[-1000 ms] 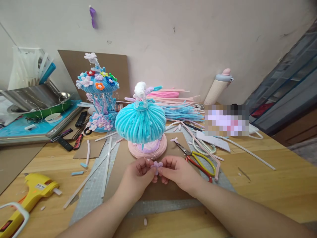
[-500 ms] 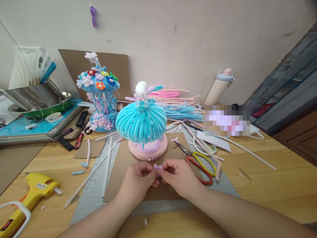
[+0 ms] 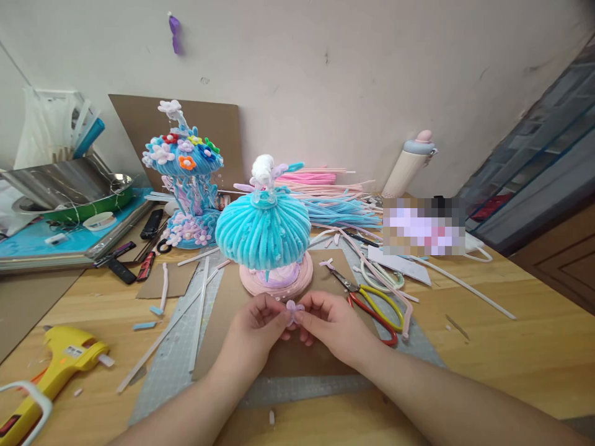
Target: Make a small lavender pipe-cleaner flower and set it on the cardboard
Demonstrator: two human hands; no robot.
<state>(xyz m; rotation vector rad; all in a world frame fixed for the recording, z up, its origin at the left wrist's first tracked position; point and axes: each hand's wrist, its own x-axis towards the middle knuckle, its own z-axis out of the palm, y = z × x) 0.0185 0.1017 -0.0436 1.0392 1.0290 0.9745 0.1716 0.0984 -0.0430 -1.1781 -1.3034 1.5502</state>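
Note:
Between my two hands is a small lilac pipe-cleaner flower (image 3: 294, 310), pinched at its petals. My left hand (image 3: 255, 325) grips its left side with thumb and finger, and my right hand (image 3: 328, 322) grips the right side. Just beyond stands a turquoise ribbed pipe-cleaner dome (image 3: 263, 229) with a white fluffy ball on top, above a round pink and lilac base (image 3: 276, 282). A brown cardboard sheet (image 3: 232, 347) lies under the hands. Scissors (image 3: 376, 303) with red and yellow handles rest right of my right hand.
A yellow glue gun (image 3: 69, 353) lies at the left. Behind it stands a flower-covered blue jellyfish-like piece (image 3: 186, 161). Bundles of pink and blue pipe cleaners (image 3: 339, 207) lie at the back, near a cream bottle (image 3: 409, 164). A steel pot (image 3: 65, 179) stands at back left.
Both hands have risen slightly with the flower, and its petals now show more openly between the fingertips. The view has shifted a little; the other things stay where they were.

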